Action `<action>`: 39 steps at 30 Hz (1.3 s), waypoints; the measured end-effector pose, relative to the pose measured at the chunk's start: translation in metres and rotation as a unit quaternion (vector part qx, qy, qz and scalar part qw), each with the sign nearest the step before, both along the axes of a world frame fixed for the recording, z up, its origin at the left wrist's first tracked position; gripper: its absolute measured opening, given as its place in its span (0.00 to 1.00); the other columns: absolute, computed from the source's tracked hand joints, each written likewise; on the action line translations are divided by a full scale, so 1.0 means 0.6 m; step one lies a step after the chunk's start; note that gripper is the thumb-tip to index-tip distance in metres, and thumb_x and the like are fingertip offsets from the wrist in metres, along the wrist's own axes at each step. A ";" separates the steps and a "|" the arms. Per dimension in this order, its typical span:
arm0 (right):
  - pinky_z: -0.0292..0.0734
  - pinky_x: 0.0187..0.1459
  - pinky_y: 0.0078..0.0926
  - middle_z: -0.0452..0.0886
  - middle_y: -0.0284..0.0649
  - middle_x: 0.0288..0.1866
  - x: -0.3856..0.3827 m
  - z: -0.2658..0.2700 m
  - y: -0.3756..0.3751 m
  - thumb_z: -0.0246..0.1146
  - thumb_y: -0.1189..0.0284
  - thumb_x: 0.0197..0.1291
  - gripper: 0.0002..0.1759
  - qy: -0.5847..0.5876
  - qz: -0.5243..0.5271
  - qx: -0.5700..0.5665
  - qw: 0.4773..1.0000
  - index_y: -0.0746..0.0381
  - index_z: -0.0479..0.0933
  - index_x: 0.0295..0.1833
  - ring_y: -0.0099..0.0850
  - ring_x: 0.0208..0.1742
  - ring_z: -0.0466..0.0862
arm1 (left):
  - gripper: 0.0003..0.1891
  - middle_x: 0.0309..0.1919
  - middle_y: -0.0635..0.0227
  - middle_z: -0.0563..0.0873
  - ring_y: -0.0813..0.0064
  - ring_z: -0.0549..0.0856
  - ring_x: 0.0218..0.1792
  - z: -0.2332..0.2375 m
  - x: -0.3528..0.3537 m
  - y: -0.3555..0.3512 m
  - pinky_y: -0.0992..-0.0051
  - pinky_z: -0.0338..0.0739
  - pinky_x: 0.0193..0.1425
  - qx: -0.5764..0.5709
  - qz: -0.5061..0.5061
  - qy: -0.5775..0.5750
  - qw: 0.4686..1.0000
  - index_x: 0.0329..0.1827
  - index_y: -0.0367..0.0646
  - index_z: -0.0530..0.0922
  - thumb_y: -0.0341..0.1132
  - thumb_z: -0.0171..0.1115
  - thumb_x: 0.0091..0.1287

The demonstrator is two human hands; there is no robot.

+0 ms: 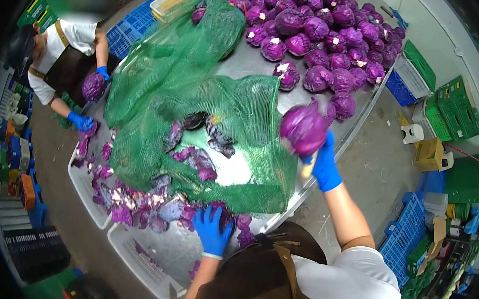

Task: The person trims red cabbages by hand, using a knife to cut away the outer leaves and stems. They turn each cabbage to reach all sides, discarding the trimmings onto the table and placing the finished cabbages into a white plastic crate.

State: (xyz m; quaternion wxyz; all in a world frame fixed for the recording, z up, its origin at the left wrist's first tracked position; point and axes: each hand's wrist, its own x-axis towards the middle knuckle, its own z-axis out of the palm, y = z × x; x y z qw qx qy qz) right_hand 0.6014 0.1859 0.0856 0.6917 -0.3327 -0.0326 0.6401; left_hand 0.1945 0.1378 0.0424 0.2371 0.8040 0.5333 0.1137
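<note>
My right hand (326, 169), in a blue glove, is closed at the right side of the table. A large red cabbage (303, 129), blurred by motion, is held up in it over the table edge. A pale yellow handle (308, 166) sticks out below that hand; what it belongs to is hidden. Low in the middle, my left hand (211, 232), also blue-gloved, has its fingers spread over dark red cabbage leaves (223, 215) at the near edge. Close beside it lie torn cabbage leaves (157, 210).
Green net sacking (198, 103) covers the metal table's middle. Many red cabbages (318, 28) are heaped at the far end. White crates (128, 248) stand along the near-left edge. Across the table, a co-worker (77, 50) handles a red cabbage (93, 86). Stacked crates (457, 106) line the right wall.
</note>
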 end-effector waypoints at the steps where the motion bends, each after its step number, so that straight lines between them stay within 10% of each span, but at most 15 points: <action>1: 0.69 0.18 0.24 0.83 0.36 0.37 0.050 0.007 0.017 0.56 0.33 0.62 0.39 -0.031 -0.023 0.021 0.999 0.54 0.74 0.63 0.26 0.20 0.74 | 0.33 0.73 0.50 0.70 0.37 0.63 0.74 -0.001 -0.005 -0.001 0.38 0.51 0.77 0.035 -0.005 0.100 0.994 0.70 0.51 0.76 0.50 0.71 0.62; 3: 0.67 0.18 0.23 0.82 0.33 0.33 0.151 -0.009 0.055 0.57 0.33 0.63 0.35 -0.082 -0.070 -0.019 0.994 0.50 0.77 0.59 0.25 0.18 0.73 | 0.36 0.78 0.55 0.65 0.33 0.55 0.77 -0.080 -0.068 -0.002 0.33 0.41 0.78 0.030 0.012 0.109 0.993 0.72 0.59 0.75 0.59 0.68 0.60; 6: 0.76 0.64 0.43 0.82 0.38 0.62 0.291 -0.063 0.137 0.63 0.40 0.62 0.38 -0.092 -0.152 0.013 0.984 0.52 0.73 0.71 0.35 0.58 0.83 | 0.36 0.80 0.61 0.63 0.32 0.56 0.76 -0.096 -0.151 0.000 0.33 0.42 0.78 0.057 0.027 0.180 0.982 0.74 0.61 0.73 0.61 0.63 0.62; 7: 0.62 0.77 0.47 0.76 0.38 0.72 0.297 -0.030 0.162 0.60 0.47 0.69 0.34 -0.083 -0.241 -0.051 0.966 0.52 0.70 0.74 0.40 0.73 0.73 | 0.36 0.80 0.62 0.63 0.32 0.56 0.76 -0.098 -0.181 0.003 0.33 0.42 0.78 0.054 0.049 0.190 0.979 0.74 0.61 0.73 0.61 0.63 0.63; 13: 0.83 0.55 0.32 0.86 0.45 0.56 0.250 0.061 0.301 0.62 0.65 0.66 0.25 -0.353 -0.136 0.064 0.923 0.67 0.75 0.64 0.37 0.52 0.87 | 0.31 0.76 0.55 0.68 0.39 0.66 0.73 -0.109 -0.379 0.036 0.43 0.53 0.79 0.042 0.235 0.264 0.935 0.71 0.52 0.76 0.51 0.64 0.65; 16: 0.81 0.59 0.36 0.81 0.49 0.63 -0.024 0.172 0.277 0.60 0.61 0.69 0.31 -0.375 0.235 0.118 0.889 0.69 0.70 0.70 0.38 0.60 0.83 | 0.27 0.65 0.43 0.76 0.44 0.75 0.64 -0.135 -0.448 0.080 0.52 0.66 0.72 0.124 0.438 0.078 0.887 0.64 0.33 0.76 0.27 0.63 0.59; 19: 0.79 0.62 0.35 0.80 0.46 0.66 -0.229 0.091 0.236 0.66 0.74 0.62 0.33 -0.397 0.449 0.186 0.779 0.66 0.70 0.73 0.35 0.63 0.81 | 0.23 0.56 0.50 0.81 0.57 0.78 0.60 -0.025 -0.257 0.199 0.60 0.72 0.66 0.321 0.398 -0.106 0.853 0.63 0.30 0.75 0.20 0.60 0.61; 23: 0.78 0.56 0.41 0.84 0.51 0.54 -0.259 -0.147 0.229 0.61 0.76 0.54 0.26 -0.564 0.292 0.058 0.770 0.62 0.77 0.62 0.47 0.54 0.85 | 0.29 0.66 0.59 0.77 0.68 0.80 0.59 0.006 -0.051 0.296 0.68 0.75 0.65 0.056 0.126 -0.304 0.943 0.71 0.36 0.71 0.21 0.63 0.63; 27: 0.74 0.61 0.45 0.81 0.57 0.56 -0.143 -0.059 0.272 0.57 0.77 0.52 0.28 -0.770 0.140 0.060 0.620 0.65 0.75 0.63 0.55 0.59 0.79 | 0.31 0.69 0.55 0.75 0.65 0.75 0.67 -0.062 0.092 0.353 0.66 0.72 0.71 -0.199 0.145 -0.423 0.872 0.76 0.36 0.65 0.31 0.65 0.70; 31: 0.71 0.67 0.44 0.79 0.58 0.61 -0.131 -0.083 0.288 0.58 0.76 0.52 0.32 -0.745 0.188 0.067 0.637 0.65 0.73 0.67 0.55 0.64 0.78 | 0.36 0.75 0.51 0.69 0.59 0.67 0.76 -0.083 0.174 0.428 0.66 0.58 0.80 -0.117 0.102 -0.432 0.889 0.78 0.36 0.62 0.44 0.64 0.73; 35: 0.72 0.66 0.43 0.79 0.55 0.62 -0.143 -0.074 0.250 0.57 0.78 0.51 0.33 -0.738 0.176 0.107 0.642 0.60 0.74 0.68 0.55 0.65 0.77 | 0.24 0.62 0.57 0.78 0.66 0.77 0.63 -0.064 0.144 0.406 0.69 0.68 0.70 -0.218 0.159 -0.507 0.819 0.67 0.37 0.72 0.41 0.63 0.73; 37: 0.71 0.67 0.41 0.78 0.54 0.64 -0.138 -0.063 0.206 0.56 0.80 0.52 0.34 -0.719 0.186 0.188 0.643 0.61 0.73 0.69 0.54 0.66 0.76 | 0.18 0.50 0.62 0.81 0.72 0.80 0.50 -0.128 0.088 0.376 0.70 0.75 0.60 -0.157 0.100 -0.418 0.889 0.59 0.38 0.76 0.39 0.64 0.73; 39: 0.70 0.68 0.39 0.77 0.51 0.67 -0.158 -0.099 0.136 0.55 0.82 0.52 0.36 -0.690 0.164 0.061 0.703 0.62 0.71 0.72 0.48 0.68 0.77 | 0.21 0.51 0.63 0.79 0.74 0.80 0.48 -0.119 0.080 0.333 0.71 0.77 0.54 -0.185 0.195 -0.476 0.838 0.62 0.38 0.75 0.38 0.67 0.71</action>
